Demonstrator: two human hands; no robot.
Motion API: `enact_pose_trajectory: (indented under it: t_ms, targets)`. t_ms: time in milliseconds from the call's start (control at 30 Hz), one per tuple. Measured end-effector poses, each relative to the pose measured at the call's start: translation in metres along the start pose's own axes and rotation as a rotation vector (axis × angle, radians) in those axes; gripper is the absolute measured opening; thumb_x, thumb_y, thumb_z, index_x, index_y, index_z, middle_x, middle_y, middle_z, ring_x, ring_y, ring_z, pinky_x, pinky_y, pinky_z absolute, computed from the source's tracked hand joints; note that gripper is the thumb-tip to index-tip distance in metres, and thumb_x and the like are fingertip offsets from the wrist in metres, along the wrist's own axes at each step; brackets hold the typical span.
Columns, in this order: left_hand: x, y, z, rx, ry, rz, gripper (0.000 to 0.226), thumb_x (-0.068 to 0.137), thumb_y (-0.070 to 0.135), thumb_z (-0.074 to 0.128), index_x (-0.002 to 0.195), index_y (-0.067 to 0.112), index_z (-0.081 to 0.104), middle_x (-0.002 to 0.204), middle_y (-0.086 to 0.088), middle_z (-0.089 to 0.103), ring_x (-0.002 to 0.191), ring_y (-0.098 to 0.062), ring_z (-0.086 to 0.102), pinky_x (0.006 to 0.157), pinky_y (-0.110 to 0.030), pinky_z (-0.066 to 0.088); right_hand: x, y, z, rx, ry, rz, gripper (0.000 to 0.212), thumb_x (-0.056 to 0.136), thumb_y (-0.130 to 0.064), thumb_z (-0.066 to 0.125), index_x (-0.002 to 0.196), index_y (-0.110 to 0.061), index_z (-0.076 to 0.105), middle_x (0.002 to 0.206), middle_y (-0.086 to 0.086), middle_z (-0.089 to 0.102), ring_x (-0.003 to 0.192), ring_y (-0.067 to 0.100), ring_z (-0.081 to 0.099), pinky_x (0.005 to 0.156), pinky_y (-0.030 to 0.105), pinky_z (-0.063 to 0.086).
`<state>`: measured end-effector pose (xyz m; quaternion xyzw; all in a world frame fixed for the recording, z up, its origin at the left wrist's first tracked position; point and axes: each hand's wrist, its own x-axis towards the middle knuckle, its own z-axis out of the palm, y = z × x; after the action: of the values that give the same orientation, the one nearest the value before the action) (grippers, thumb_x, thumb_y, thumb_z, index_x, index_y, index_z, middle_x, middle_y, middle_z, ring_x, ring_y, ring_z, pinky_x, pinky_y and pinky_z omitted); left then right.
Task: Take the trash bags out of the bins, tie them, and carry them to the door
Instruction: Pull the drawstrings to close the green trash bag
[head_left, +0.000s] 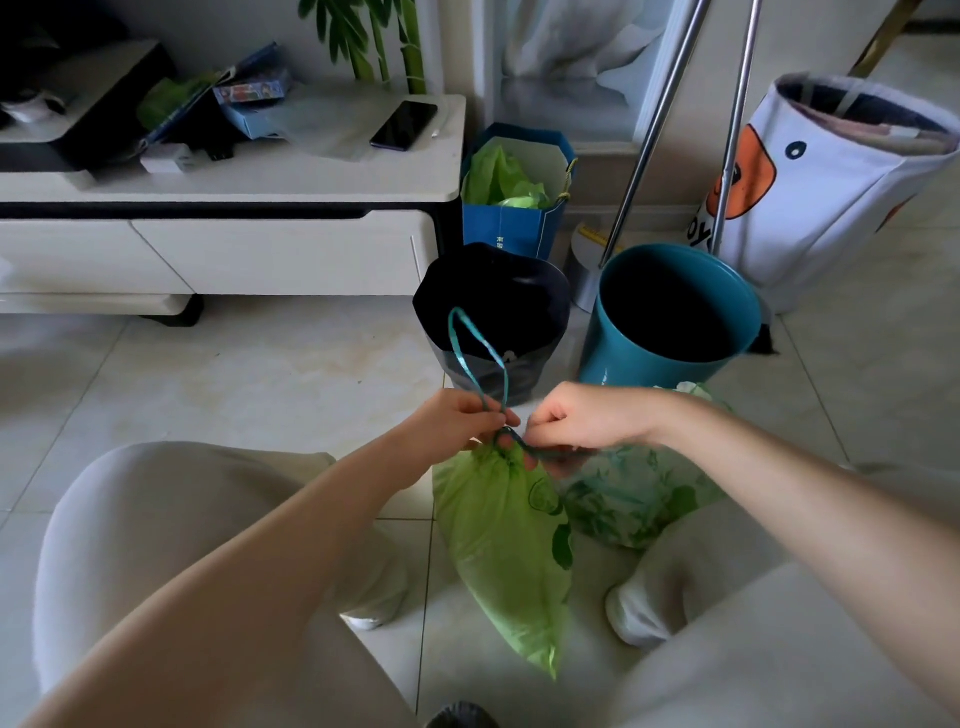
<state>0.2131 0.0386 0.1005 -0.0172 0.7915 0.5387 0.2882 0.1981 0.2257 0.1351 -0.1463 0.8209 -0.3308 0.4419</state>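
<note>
A light green trash bag (511, 551) hangs between my knees, its mouth gathered shut at the top. My left hand (457, 421) pinches one teal drawstring loop (467, 353) that arcs upward. My right hand (582, 421) grips the other drawstring end just beside it, over the bag's neck. A second bag with a green leaf print (634, 499) lies on the floor behind, under my right forearm. The teal bin (670, 322) stands open and dark inside. A black-lined bin (493, 322) stands to its left.
A white TV cabinet (234, 228) runs along the left, with a phone (404, 124) and clutter on top. A blue paper bag (514, 192) with green plastic, two metal poles (654, 135) and a white fabric hamper (831, 182) stand behind the bins. The floor is tiled.
</note>
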Motion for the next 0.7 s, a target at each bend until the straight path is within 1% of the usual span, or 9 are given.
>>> enact_pose_trajectory:
  t_ms: [33, 100, 167, 267, 367, 467, 533, 633, 700]
  targets:
    - [0.0, 0.0, -0.001, -0.005, -0.01, 0.003, 0.018, 0.091, 0.018, 0.059, 0.101, 0.012, 0.073, 0.087, -0.003, 0.073, 0.085, -0.012, 0.064, 0.094, -0.039, 0.05, 0.0, 0.003, 0.0, 0.007, -0.029, 0.023, 0.027, 0.097, -0.021, 0.046, 0.09, -0.01, 0.07, 0.071, -0.001, 0.069, 0.069, 0.014, 0.065, 0.073, 0.028, 0.056]
    - [-0.001, -0.001, -0.002, 0.011, -0.048, 0.016, 0.017, 0.09, 0.02, 0.062, 0.098, 0.011, 0.075, 0.088, -0.001, 0.074, 0.087, -0.012, 0.063, 0.096, -0.039, 0.049, 0.005, 0.012, 0.0, -0.029, 0.064, 0.033, 0.021, 0.095, -0.015, 0.048, 0.095, -0.015, 0.069, 0.085, 0.003, 0.072, 0.08, 0.016, 0.068, 0.081, 0.034, 0.055]
    - [-0.002, -0.001, -0.002, 0.042, -0.084, 0.043, 0.016, 0.09, 0.021, 0.063, 0.091, 0.011, 0.075, 0.087, 0.0, 0.075, 0.088, -0.012, 0.062, 0.096, -0.04, 0.048, 0.012, 0.021, 0.004, 0.012, 0.233, -0.039, 0.017, 0.091, -0.011, 0.056, 0.099, -0.017, 0.07, 0.087, 0.003, 0.072, 0.077, 0.013, 0.067, 0.072, 0.029, 0.056]
    - [-0.005, 0.001, -0.003, 0.067, -0.102, 0.103, 0.016, 0.09, 0.017, 0.063, 0.083, 0.008, 0.074, 0.084, -0.004, 0.073, 0.082, -0.008, 0.061, 0.088, -0.031, 0.048, 0.018, 0.022, 0.022, 0.099, 0.293, -0.145, 0.021, 0.085, 0.0, 0.059, 0.095, -0.015, 0.069, 0.081, -0.012, 0.066, 0.073, 0.006, 0.062, 0.061, 0.01, 0.048]
    - [-0.008, 0.003, -0.005, 0.098, -0.123, 0.14, 0.014, 0.089, 0.014, 0.064, 0.079, 0.01, 0.073, 0.08, -0.002, 0.072, 0.074, -0.001, 0.061, 0.073, -0.015, 0.045, 0.024, 0.023, 0.036, 0.121, 0.29, -0.157, 0.031, 0.081, 0.008, 0.056, 0.078, -0.023, 0.061, 0.078, -0.01, 0.062, 0.073, 0.009, 0.06, 0.06, 0.017, 0.05]
    - [-0.008, 0.002, -0.005, 0.109, -0.124, 0.169, 0.01, 0.086, 0.011, 0.067, 0.078, 0.012, 0.073, 0.073, 0.004, 0.071, 0.069, 0.002, 0.061, 0.066, -0.008, 0.044, 0.025, 0.023, 0.038, 0.091, 0.335, -0.163, 0.037, 0.081, 0.002, 0.06, 0.067, -0.032, 0.055, 0.072, -0.012, 0.058, 0.059, -0.009, 0.055, 0.054, 0.006, 0.039]
    - [-0.006, 0.0, -0.006, 0.129, -0.123, 0.187, 0.01, 0.083, 0.008, 0.07, 0.075, 0.012, 0.072, 0.067, 0.005, 0.068, 0.065, -0.002, 0.06, 0.065, -0.014, 0.046, 0.025, 0.023, 0.035, 0.084, 0.353, -0.155, 0.033, 0.081, -0.005, 0.064, 0.067, -0.034, 0.056, 0.07, -0.014, 0.058, 0.058, -0.009, 0.055, 0.056, 0.007, 0.039]
    - [-0.002, -0.007, -0.009, 0.218, -0.13, 0.196, 0.013, 0.081, 0.008, 0.072, 0.072, 0.018, 0.071, 0.067, -0.001, 0.068, 0.066, -0.011, 0.064, 0.069, -0.027, 0.055, 0.027, 0.025, 0.032, 0.114, 0.33, -0.1, 0.02, 0.078, -0.016, 0.07, 0.072, -0.034, 0.063, 0.076, -0.013, 0.062, 0.069, 0.006, 0.059, 0.064, 0.02, 0.045]
    - [-0.001, -0.01, -0.009, 0.304, -0.097, 0.241, 0.008, 0.079, 0.01, 0.072, 0.076, 0.018, 0.073, 0.071, -0.002, 0.071, 0.068, -0.015, 0.066, 0.069, -0.032, 0.056, 0.027, 0.024, 0.032, 0.144, 0.313, -0.067, 0.015, 0.078, -0.018, 0.069, 0.076, -0.032, 0.064, 0.083, -0.01, 0.063, 0.074, 0.013, 0.059, 0.067, 0.027, 0.049]
